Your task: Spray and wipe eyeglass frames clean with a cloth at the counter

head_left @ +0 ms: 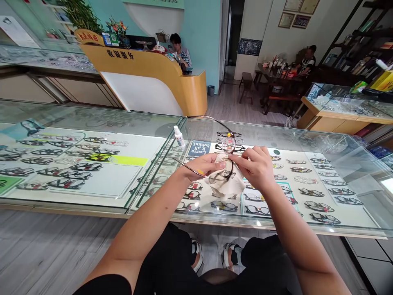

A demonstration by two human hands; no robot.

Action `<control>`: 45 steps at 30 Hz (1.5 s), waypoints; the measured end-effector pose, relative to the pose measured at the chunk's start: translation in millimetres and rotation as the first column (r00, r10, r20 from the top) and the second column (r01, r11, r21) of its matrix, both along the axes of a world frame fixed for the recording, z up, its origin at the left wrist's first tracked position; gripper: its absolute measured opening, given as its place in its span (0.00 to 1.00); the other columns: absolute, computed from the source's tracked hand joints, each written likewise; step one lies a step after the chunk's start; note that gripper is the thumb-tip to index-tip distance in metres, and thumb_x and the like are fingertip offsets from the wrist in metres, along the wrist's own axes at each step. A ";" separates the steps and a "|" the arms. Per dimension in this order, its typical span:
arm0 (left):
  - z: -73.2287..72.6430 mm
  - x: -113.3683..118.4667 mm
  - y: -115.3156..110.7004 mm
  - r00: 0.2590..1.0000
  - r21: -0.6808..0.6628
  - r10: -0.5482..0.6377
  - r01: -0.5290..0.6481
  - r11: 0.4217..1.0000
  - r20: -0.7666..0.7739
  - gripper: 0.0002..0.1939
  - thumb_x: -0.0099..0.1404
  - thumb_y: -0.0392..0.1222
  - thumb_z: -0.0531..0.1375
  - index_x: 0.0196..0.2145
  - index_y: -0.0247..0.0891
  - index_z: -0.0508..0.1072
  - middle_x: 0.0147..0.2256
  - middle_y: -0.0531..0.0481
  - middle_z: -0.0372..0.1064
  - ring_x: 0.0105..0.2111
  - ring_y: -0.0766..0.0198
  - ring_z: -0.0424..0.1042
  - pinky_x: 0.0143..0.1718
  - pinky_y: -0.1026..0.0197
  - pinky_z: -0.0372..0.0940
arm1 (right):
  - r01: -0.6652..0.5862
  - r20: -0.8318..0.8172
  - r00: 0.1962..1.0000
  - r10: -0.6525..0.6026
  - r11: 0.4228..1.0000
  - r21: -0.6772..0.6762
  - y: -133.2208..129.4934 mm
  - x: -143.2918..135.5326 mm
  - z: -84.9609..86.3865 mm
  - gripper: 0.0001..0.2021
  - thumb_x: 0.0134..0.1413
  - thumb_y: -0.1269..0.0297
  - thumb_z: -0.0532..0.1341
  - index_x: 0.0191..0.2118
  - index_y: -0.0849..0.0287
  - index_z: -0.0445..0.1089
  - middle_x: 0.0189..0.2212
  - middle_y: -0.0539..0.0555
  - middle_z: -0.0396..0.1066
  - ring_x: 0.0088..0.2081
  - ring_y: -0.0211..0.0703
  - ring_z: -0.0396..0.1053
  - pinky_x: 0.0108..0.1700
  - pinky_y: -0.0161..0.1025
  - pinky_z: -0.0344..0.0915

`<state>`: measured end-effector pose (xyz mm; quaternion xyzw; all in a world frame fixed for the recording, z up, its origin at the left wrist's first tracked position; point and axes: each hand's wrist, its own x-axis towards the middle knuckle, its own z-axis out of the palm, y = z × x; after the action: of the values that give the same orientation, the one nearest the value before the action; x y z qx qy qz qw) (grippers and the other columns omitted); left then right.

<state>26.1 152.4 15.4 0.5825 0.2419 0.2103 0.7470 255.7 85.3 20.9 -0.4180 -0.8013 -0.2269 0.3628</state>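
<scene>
A pair of eyeglasses [233,141] with dark rims is held up over the glass counter, turned on its side, with its temple arms pointing left. My left hand [204,167] is closed, thumb and fingers pinching a beige cleaning cloth [235,186] at the middle of the frame. One temple arm passes across my left wrist. My right hand [256,167] is closed too, its fingertips pinching the eyeglasses near the bridge. Printed dark characters show on the cloth, which hangs below the hands. Whether the cloth covers part of a lens is hard to make out.
A white spray bottle [179,137] stands on the glass display counter [147,119], left of my hands. Rows of eyeglasses [319,207] lie inside under the glass. Beyond is a yellow-and-white cashier desk [159,69] with a person [184,57] behind it. Another person [308,61] sits at a back table.
</scene>
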 end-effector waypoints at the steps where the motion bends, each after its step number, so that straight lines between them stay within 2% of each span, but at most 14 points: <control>1: 2.7 -2.0 1.3 0.999 -0.002 -0.033 0.033 0.999 -0.014 0.27 0.55 0.59 0.78 0.34 0.33 0.74 0.26 0.54 0.65 0.23 0.71 0.62 0.25 0.66 0.56 | -0.008 0.020 1.000 0.008 1.000 -0.005 -0.4 -0.9 0.1 0.15 0.73 0.68 0.64 0.55 0.40 0.82 0.30 0.51 0.71 0.34 0.45 0.60 0.41 0.46 0.50; 4: 9.0 -5.0 4.4 0.991 0.016 -0.123 0.124 0.992 -0.045 0.30 0.51 0.59 0.80 0.34 0.34 0.73 0.25 0.56 0.63 0.22 0.73 0.57 0.22 0.66 0.50 | -0.034 0.069 0.997 0.035 0.999 -0.013 -2.1 -3.9 1.5 0.16 0.73 0.71 0.63 0.55 0.42 0.83 0.30 0.51 0.71 0.33 0.45 0.59 0.41 0.46 0.51; 7: 10.3 -5.6 5.7 0.976 0.084 -0.197 0.205 0.975 -0.095 0.32 0.54 0.64 0.78 0.26 0.36 0.67 0.21 0.59 0.53 0.20 0.74 0.48 0.21 0.64 0.39 | -0.045 0.101 0.994 0.048 0.998 -0.032 -3.9 -6.4 3.7 0.17 0.71 0.74 0.63 0.55 0.45 0.82 0.30 0.51 0.71 0.34 0.45 0.58 0.41 0.46 0.51; 11: 5.3 -8.1 5.9 0.976 0.166 -0.171 0.193 0.967 -0.136 0.37 0.58 0.70 0.73 0.20 0.38 0.59 0.19 0.59 0.45 0.21 0.73 0.42 0.22 0.62 0.35 | -0.068 0.118 0.990 0.072 0.997 -0.041 -5.2 -8.5 4.8 0.15 0.71 0.74 0.64 0.54 0.49 0.82 0.30 0.50 0.71 0.34 0.45 0.57 0.40 0.46 0.51; 13: 2.1 -9.5 5.5 0.979 0.151 -0.135 0.157 0.976 -0.150 0.36 0.59 0.70 0.72 0.20 0.38 0.62 0.19 0.58 0.47 0.20 0.73 0.44 0.22 0.62 0.38 | -0.068 0.123 0.990 0.074 0.996 -0.050 -5.0 -8.6 3.8 0.14 0.71 0.74 0.64 0.53 0.50 0.82 0.30 0.50 0.70 0.34 0.45 0.57 0.41 0.46 0.51; 15: 0.2 -9.6 4.5 0.984 0.098 -0.111 0.125 0.987 -0.143 0.33 0.61 0.69 0.72 0.22 0.36 0.68 0.19 0.55 0.55 0.20 0.72 0.50 0.21 0.63 0.43 | -0.052 0.133 0.989 0.060 0.997 -0.061 -4.2 -7.7 2.2 0.13 0.72 0.73 0.64 0.53 0.49 0.82 0.30 0.50 0.71 0.34 0.45 0.58 0.41 0.46 0.51; 20: 2.9 -4.9 1.8 1.000 -0.137 -0.027 0.026 0.990 -0.004 0.25 0.59 0.60 0.77 0.35 0.32 0.80 0.31 0.46 0.76 0.29 0.65 0.73 0.30 0.64 0.67 | 0.020 0.097 0.995 -0.021 1.000 0.013 -1.1 -0.3 1.2 0.12 0.74 0.70 0.63 0.52 0.48 0.82 0.29 0.51 0.71 0.34 0.46 0.59 0.40 0.47 0.50; 24: 2.2 -4.3 6.1 0.987 -0.259 0.149 -0.128 0.958 0.065 0.26 0.55 0.56 0.80 0.39 0.33 0.82 0.37 0.43 0.81 0.33 0.63 0.79 0.35 0.64 0.74 | 0.112 -0.025 0.994 -0.110 0.992 0.065 -0.2 8.6 6.6 0.11 0.75 0.69 0.63 0.50 0.47 0.82 0.27 0.52 0.71 0.32 0.47 0.58 0.38 0.48 0.48; 27: -1.9 -4.2 11.2 0.963 -0.239 0.251 -0.222 0.945 0.098 0.28 0.53 0.58 0.80 0.40 0.32 0.81 0.36 0.45 0.81 0.33 0.65 0.79 0.37 0.64 0.75 | 0.128 -0.226 0.967 -0.119 0.991 0.024 -1.8 13.7 12.1 0.09 0.75 0.65 0.63 0.48 0.48 0.83 0.28 0.52 0.70 0.33 0.47 0.60 0.38 0.48 0.50; 29: -4.2 -2.6 12.5 0.939 -0.177 0.319 -0.295 0.939 0.129 0.28 0.55 0.59 0.79 0.39 0.32 0.80 0.33 0.48 0.79 0.32 0.67 0.77 0.37 0.65 0.74 | 0.062 -0.422 0.904 -0.072 0.997 -0.038 -3.7 15.9 15.7 0.08 0.74 0.62 0.64 0.46 0.50 0.83 0.28 0.52 0.68 0.33 0.47 0.63 0.39 0.48 0.55; 32: -5.8 1.6 10.7 0.920 -0.067 0.364 -0.358 0.931 0.147 0.29 0.57 0.63 0.77 0.38 0.33 0.77 0.30 0.51 0.76 0.30 0.68 0.75 0.34 0.65 0.72 | -0.123 -0.688 0.726 0.010 0.986 -0.116 -6.3 19.0 19.8 0.06 0.70 0.57 0.68 0.42 0.50 0.82 0.28 0.50 0.64 0.32 0.45 0.62 0.39 0.46 0.58; 34: -6.5 4.4 8.5 0.924 -0.004 0.359 -0.361 0.932 0.130 0.32 0.57 0.68 0.75 0.37 0.33 0.76 0.29 0.52 0.75 0.29 0.67 0.74 0.33 0.64 0.70 | -0.236 -0.794 0.608 0.014 0.958 -0.164 -7.3 21.4 21.3 0.07 0.67 0.54 0.70 0.40 0.49 0.82 0.30 0.50 0.65 0.33 0.45 0.63 0.38 0.45 0.59; 40: -8.5 9.0 2.5 0.951 0.292 0.304 -0.307 0.906 0.059 0.34 0.63 0.74 0.67 0.29 0.35 0.72 0.25 0.52 0.68 0.26 0.68 0.66 0.30 0.63 0.63 | -0.534 -0.941 0.324 -0.103 0.801 -0.272 -7.3 22.7 22.4 0.14 0.56 0.46 0.77 0.33 0.49 0.81 0.34 0.53 0.74 0.46 0.53 0.74 0.49 0.48 0.70; 45: -3.8 13.6 -9.1 0.961 0.391 0.269 -0.271 0.880 0.060 0.32 0.67 0.71 0.65 0.40 0.35 0.76 0.32 0.49 0.72 0.32 0.63 0.69 0.36 0.61 0.65 | -0.640 -0.957 0.233 -0.171 0.714 -0.283 -8.2 15.1 23.5 0.15 0.52 0.46 0.79 0.31 0.50 0.81 0.36 0.53 0.80 0.43 0.51 0.75 0.50 0.48 0.72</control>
<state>39.7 143.3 11.6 0.6816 0.2715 0.3578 0.5776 270.8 77.1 44.4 -0.4218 -0.4971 0.4212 0.6306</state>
